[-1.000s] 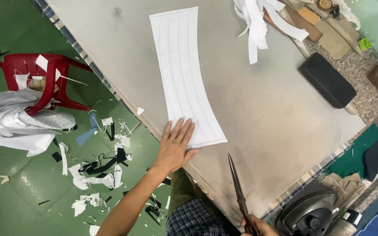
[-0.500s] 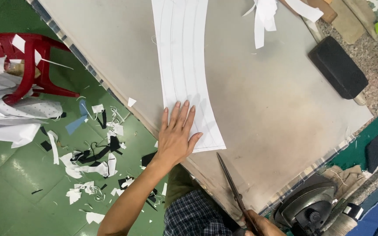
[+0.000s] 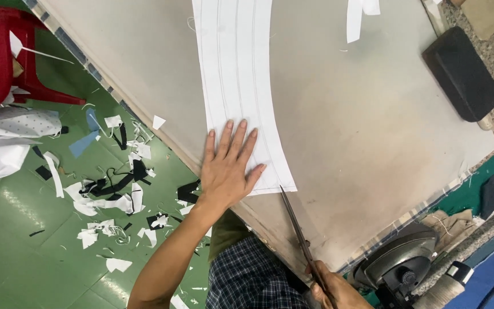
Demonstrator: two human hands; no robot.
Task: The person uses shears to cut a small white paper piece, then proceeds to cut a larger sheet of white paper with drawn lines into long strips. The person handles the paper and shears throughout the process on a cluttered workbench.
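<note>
— What are the hands doing?

— The left hand [image 3: 228,171] lies flat and open, fingers spread, palm down on the near end of a long white curved fabric strip [image 3: 241,86]. It grips nothing; it only presses the strip to the table [image 3: 361,143]. The right hand [image 3: 335,289] is at the near edge of the view, closed around the handles of a pair of dark scissors [image 3: 298,232]. The blades look nearly together, and their tip touches or sits just at the near right corner of the strip.

— And where exactly does that strip lie?

— On the grey table, running from the near edge, under the left hand, away to the far edge of the view. Faint curved lines are drawn along its length.

— What is there from left to right?

— Far left, a red plastic chair [image 3: 7,63] stands on the green floor [image 3: 24,229], with white cloth [image 3: 7,137] heaped beside it. Right of that, black and white fabric scraps [image 3: 115,189] are scattered over the floor, up to the table's striped edge. Then come the left forearm, the strip and the scissors. Near the bottom, between the arms, checked cloth [image 3: 253,280] shows, the person's own clothing.

— And further right?

— A white scrap [image 3: 357,17] lies at the far side of the table. A black rectangular pad [image 3: 461,74] sits at the far right corner. At the near right, off the table, stands a dark iron [image 3: 401,263].
</note>
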